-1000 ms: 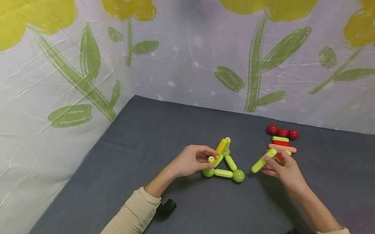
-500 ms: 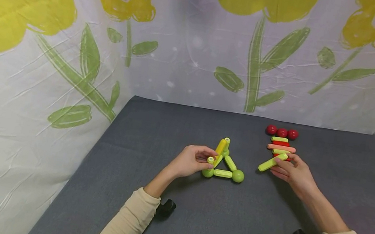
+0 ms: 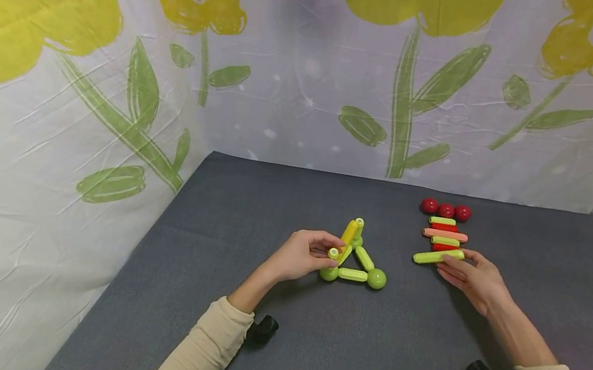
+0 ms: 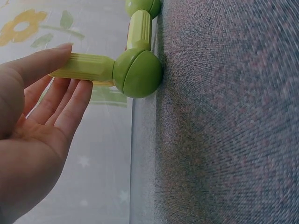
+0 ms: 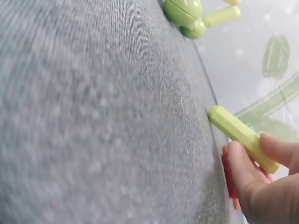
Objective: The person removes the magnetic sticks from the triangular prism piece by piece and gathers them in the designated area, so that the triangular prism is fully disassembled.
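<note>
My left hand (image 3: 299, 255) pinches a short upright light-green rod (image 4: 88, 66) that stands on a green ball (image 4: 138, 73), the front left corner of a triangle of balls and rods. Another upright green rod (image 3: 359, 226) rises from the back ball (image 3: 357, 242). A yellow rod (image 3: 348, 232) slants up beside my left fingertips; its lower end is partly hidden. At the front right corner sits a green ball (image 3: 376, 279) with no upright rod. My right hand (image 3: 476, 279) pinches a longer yellow-green rod (image 3: 430, 257) by its right end, just in front of the loose rods.
Loose rods lie in a column at the back right, among them a salmon rod (image 3: 444, 235), a green rod (image 3: 445, 241) and a red rod (image 3: 442, 247). Behind them three red balls (image 3: 446, 211) stand in a row. A flower-printed cloth (image 3: 301, 82) closes off the table's back.
My right hand has moved right and slightly toward me, away from the triangle, turning its rod from steeply slanted to nearly level. My left hand keeps its place and grip.
</note>
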Demonstrator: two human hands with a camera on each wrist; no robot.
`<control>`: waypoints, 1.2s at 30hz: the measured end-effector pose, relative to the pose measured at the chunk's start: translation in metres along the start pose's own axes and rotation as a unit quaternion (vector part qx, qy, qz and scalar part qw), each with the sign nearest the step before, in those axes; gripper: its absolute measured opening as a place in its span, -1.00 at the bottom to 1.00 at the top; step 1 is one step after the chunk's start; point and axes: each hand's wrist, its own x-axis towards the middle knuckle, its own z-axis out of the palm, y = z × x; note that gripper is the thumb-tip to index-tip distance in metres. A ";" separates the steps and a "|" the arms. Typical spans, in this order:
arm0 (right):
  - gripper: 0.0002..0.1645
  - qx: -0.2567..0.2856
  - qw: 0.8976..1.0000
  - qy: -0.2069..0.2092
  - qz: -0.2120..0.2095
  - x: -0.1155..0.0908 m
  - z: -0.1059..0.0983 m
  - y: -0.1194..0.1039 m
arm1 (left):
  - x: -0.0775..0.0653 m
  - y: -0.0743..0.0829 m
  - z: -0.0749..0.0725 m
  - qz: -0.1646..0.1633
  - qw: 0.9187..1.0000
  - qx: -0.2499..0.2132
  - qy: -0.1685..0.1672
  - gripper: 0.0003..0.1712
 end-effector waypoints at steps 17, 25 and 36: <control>-0.25 -0.016 0.996 0.060 0.067 0.002 -0.011 -0.007 | -0.001 0.005 0.000 -0.002 1.000 0.007 0.001 -0.59; -0.15 0.010 0.995 0.061 0.084 0.004 -0.017 -0.008 | -0.012 0.041 -0.005 0.000 1.000 0.011 -0.005 -0.63; -0.19 -0.025 0.996 0.057 0.060 0.005 -0.015 -0.006 | -0.013 0.043 -0.006 -0.005 1.000 0.013 -0.007 -0.62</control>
